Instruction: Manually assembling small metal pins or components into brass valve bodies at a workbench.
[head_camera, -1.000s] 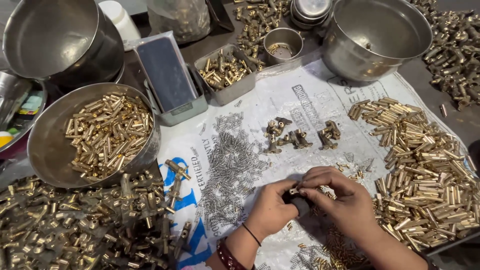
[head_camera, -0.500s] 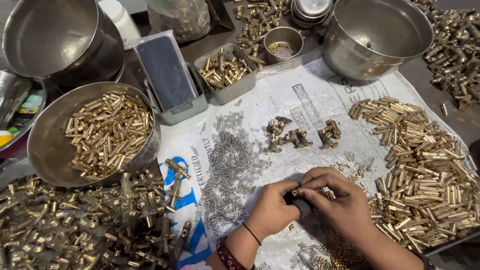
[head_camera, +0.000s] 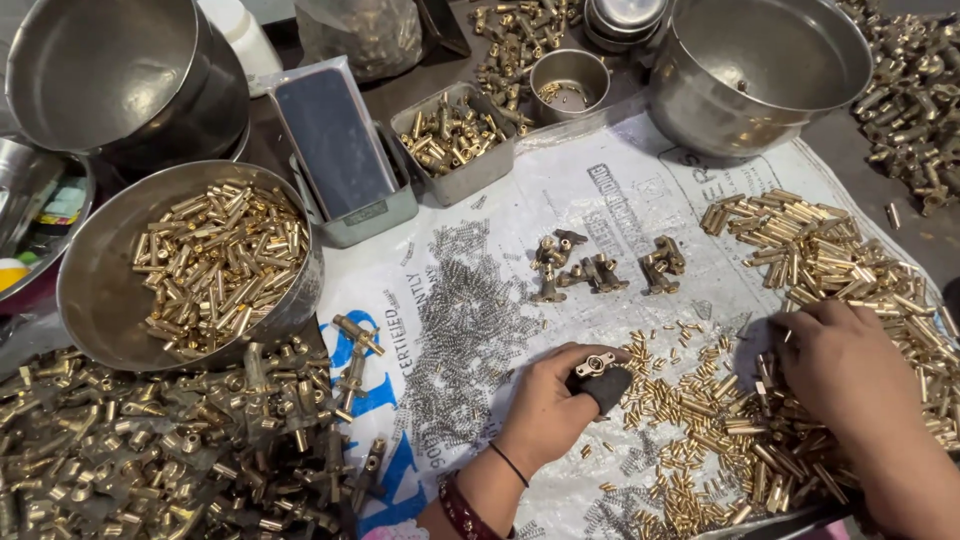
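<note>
From the head camera, the left hand (head_camera: 545, 410) curled its fingers around a dark block (head_camera: 603, 385), thumb and forefinger pinching a small metal fitting (head_camera: 596, 364) on top of it (silvery, seated upright). The right hand (head_camera: 850, 375) lay fingers bent and slightly spread on the brass pins (head_camera: 700, 410), well apart from the fitting, over a printed white sack (head_camera: 620, 210).
</note>
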